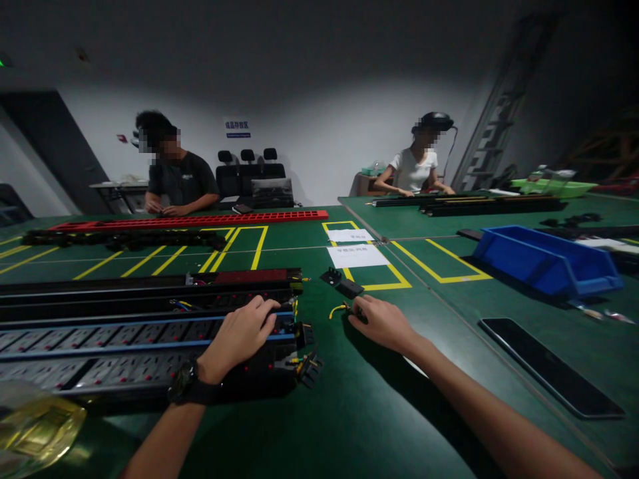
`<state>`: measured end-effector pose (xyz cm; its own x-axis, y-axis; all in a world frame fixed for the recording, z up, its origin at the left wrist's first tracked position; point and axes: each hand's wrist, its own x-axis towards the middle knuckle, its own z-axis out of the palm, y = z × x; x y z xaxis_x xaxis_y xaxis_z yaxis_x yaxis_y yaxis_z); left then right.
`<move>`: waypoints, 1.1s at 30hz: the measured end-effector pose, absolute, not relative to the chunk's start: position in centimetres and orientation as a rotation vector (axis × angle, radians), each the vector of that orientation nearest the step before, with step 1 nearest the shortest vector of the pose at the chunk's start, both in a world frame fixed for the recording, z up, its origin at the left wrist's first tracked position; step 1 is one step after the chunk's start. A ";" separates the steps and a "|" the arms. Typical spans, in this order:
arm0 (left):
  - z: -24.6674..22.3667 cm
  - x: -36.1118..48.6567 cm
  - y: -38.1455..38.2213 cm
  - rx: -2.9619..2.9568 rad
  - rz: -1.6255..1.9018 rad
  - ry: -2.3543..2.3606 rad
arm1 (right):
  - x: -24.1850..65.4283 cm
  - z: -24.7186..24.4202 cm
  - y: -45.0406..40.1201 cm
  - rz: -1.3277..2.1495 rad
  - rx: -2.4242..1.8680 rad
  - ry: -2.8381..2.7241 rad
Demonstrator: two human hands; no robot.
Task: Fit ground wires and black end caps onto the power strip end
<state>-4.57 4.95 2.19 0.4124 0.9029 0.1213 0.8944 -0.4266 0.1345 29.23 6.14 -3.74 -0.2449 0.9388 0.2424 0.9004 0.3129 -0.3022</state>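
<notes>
My left hand, with a black watch on its wrist, lies over the end of a long black power strip with blue edges. Its fingers curl down around the strip, and their tips are partly hidden. My right hand is just above the green table, with thumb and fingers pinched on a small dark connector. A short yellow wire sticks out of it to the left. Black end caps lie just beyond that hand. Another end cap hangs by wires at the nearer strip's end.
A phone and a blue bin are on the right. White paper sheets lie ahead, a red rail farther back. A clear container with yellow stands at the lower left. Two people work across the table.
</notes>
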 end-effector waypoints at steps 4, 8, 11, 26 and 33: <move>2.2 -4.5 4.9 2.601 0.268 1.651 | 29.2 -3.8 6.0 0.216 -1.632 -2.185; 2.2 -4.5 4.9 2.591 0.284 1.652 | 29.2 -3.7 6.1 0.350 -1.556 -2.068; 2.2 -4.5 4.8 2.587 0.284 1.661 | 29.0 -3.4 6.3 0.590 -1.411 -1.894; 2.3 -4.6 4.5 2.603 0.274 1.670 | 26.4 -2.1 4.4 1.790 -0.925 -0.985; 2.5 -4.8 4.4 2.659 0.435 1.558 | 25.1 -2.8 3.5 1.939 -0.844 -0.933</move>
